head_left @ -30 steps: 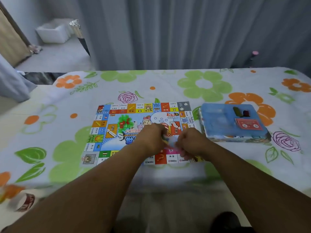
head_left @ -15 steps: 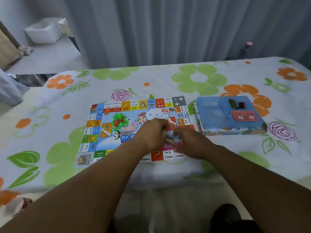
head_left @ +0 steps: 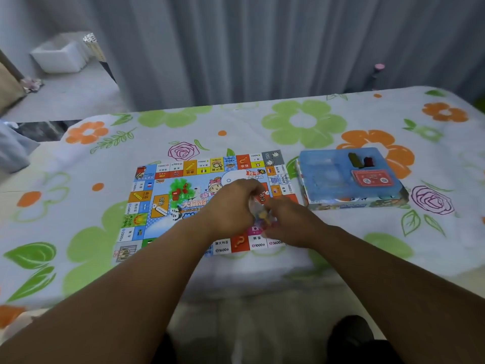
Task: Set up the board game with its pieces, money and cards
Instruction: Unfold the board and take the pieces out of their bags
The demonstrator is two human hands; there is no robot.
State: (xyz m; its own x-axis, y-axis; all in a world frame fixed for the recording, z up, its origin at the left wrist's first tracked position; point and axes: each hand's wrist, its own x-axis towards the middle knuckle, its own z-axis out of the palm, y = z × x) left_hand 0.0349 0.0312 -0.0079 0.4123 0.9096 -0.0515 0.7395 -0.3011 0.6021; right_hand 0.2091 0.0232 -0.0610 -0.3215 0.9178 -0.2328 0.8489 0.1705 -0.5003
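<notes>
The colourful game board (head_left: 183, 200) lies flat on the flowered tablecloth. Over its right half my left hand (head_left: 233, 203) and my right hand (head_left: 288, 222) meet, and both pinch a small clear bag of coloured pieces (head_left: 261, 214) between them. To the right stands the blue game box (head_left: 328, 177) with its plastic tray. In the tray lie a red deck of cards (head_left: 372, 178) and small dark green and red pieces (head_left: 360, 160).
The table (head_left: 341, 245) is covered with a white cloth printed with green and orange flowers; its near edge runs below the board. Grey curtains (head_left: 262, 48) hang behind. A white bin (head_left: 60, 57) stands on the floor at the far left.
The view has shifted slightly. My hands stay together over the board, working the small bag; my right hand has slid a little lower and to the right.
</notes>
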